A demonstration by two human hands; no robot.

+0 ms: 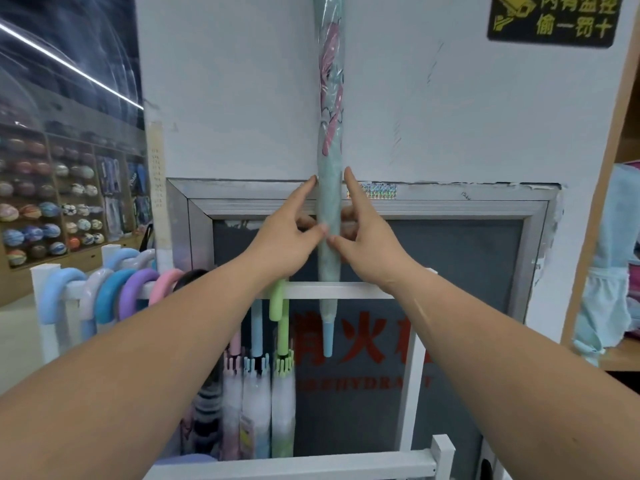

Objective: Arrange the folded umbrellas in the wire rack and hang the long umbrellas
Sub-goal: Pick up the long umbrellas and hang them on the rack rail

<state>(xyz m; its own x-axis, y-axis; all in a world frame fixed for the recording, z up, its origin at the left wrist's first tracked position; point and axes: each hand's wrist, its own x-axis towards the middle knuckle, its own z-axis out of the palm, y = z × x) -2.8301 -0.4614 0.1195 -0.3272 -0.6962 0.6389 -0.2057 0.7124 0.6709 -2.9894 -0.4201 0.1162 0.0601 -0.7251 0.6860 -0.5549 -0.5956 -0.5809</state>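
Umbrella duty, mid-hang by the look of it: the teal long umbrella (330, 98) in its clear sleeve runs straight down the wall (225, 81) with its blue tip pointing at the floor. That's the way a long one should sit once the handle is hooked up top, though the handle is out of frame, so whether it's actually caught on anything can't be told. The person has it bracketed from both sides, probably to steady it and keep it plumb instead of letting it swing. The left hand (287, 237) and right hand (369, 240) mirror each other. Each has the index finger laid straight up along the umbrella's edge, the thumb pressed on the front and the other fingers curled in behind, so it's a light pinch and not a fist. Lower down, the umbrella crosses the top rail of the white rack (363, 291), though in front or behind isn't clear. Other long umbrellas hang there by their pastel hook handles (114, 292), with a green handle (277, 303) just beside the left wrist, so the hanging part looks well along.
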